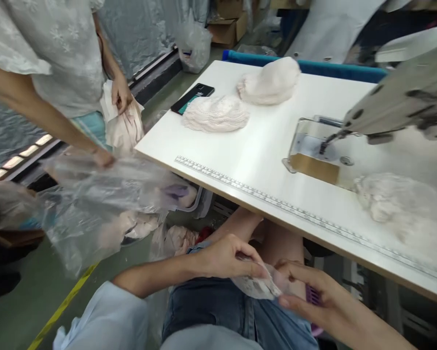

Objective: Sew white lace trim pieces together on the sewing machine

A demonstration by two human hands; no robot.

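Above my lap, my left hand (236, 257) pinches a small pale, thin piece of fabric (257, 287) between thumb and fingers. My right hand (309, 291) grips the opposite edge of the same piece, so it spans the gap between both hands. Part of it looks sheer, and its exact kind is unclear. On the white sewing table (218, 150) in front lie a flat stack of cream fabric pieces (215, 114) and a rounded bundle of similar pieces (271, 81). Another loose heap (404, 209) sits at the right.
A sewing machine (397, 97) stands on the table's right side. A ruler strip (262, 192) runs along the near edge; a phone (192, 98) lies at the left corner. At left, a co-worker's hand (103, 158) touches a clear plastic bag (94, 209).
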